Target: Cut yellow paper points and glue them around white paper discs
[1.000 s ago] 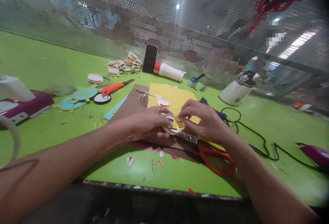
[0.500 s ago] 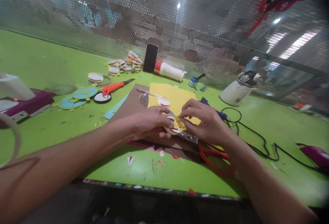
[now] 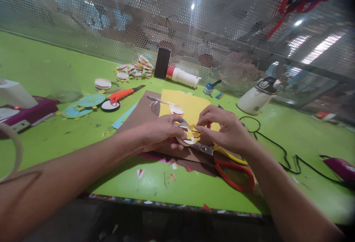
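Note:
My left hand (image 3: 163, 133) grips a small round white paper-cup piece (image 3: 183, 141) with yellow paper parts on it, thumb on top and fingers beneath. Pinched together at its right side, the fingertips of my right hand (image 3: 219, 125) close on a small yellow paper strip (image 3: 193, 127). Just beyond, another white paper-cup piece (image 3: 176, 111) with a red line lies on a yellow paper sheet (image 3: 180, 96). Below my right hand, scissors with red and yellow handles (image 3: 235, 177) rest on brown paper (image 3: 141, 116), their blades partly hidden.
Orange-handled scissors (image 3: 122, 94), a black-rimmed roll (image 3: 110, 105) and light-blue paper discs (image 3: 91, 100) lie left. At the back stand a phone (image 3: 162, 63), stacked paper cups (image 3: 183, 77) and a small blue jar (image 3: 208, 88). A white kettle-like container (image 3: 253, 97) and black cable (image 3: 280, 145) are right.
My right hand has shifted slightly right and up, drawing back a little from the round piece. More of the scissors' handles now shows. The left hand stays nearly still.

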Demonstrator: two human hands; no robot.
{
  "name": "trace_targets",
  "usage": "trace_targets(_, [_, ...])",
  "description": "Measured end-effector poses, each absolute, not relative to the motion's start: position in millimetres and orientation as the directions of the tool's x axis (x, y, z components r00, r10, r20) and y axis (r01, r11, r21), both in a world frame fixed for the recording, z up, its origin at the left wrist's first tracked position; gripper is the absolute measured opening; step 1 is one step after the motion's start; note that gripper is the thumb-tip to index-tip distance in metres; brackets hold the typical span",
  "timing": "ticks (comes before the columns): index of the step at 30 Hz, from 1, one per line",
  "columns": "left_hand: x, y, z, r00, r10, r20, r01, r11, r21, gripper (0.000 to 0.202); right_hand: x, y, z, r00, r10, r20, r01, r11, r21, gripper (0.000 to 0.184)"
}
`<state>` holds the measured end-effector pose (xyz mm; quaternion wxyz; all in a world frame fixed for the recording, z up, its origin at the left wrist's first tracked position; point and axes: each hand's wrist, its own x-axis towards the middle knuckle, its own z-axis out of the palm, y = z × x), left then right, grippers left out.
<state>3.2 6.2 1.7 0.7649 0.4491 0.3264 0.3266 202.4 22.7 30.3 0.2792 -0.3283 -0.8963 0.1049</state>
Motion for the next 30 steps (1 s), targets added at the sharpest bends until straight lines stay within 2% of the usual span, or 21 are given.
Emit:
trace_targets(10, [4.0, 5.7, 4.3, 0.586, 0.782, -0.213, -0.205, 0.397, 0.894, 0.033, 203.5, 26.1, 32.2, -0.564, 0.706, 0.429, 0.541, 0.708, -0.454, 0.011])
trace_targets(16, [3.8, 5.3, 4.4, 0.571, 0.793, -0.211, -0.204, 0.386, 0.899, 0.034, 203.4, 24.2, 33.7, -0.555, 0.747, 0.367, 0.542, 0.659, -0.522, 0.014])
trace_targets(22, [4.4, 5.7, 2.1, 0.566, 0.795, -0.218, -0.197, 0.388, 0.901, 0.031, 197.9, 20.6, 32.1, -0.563, 0.798, 0.217, 0.632, 0.584, -0.509, 0.006])
trace_targets(30, [7.5, 2.7, -0.1, 0.582, 0.786, -0.209, -0.165, 0.367, 0.916, 0.025, 195.8, 20.9, 26.0, -0.538, 0.828, 0.156, 0.694, 0.540, -0.475, 0.004])
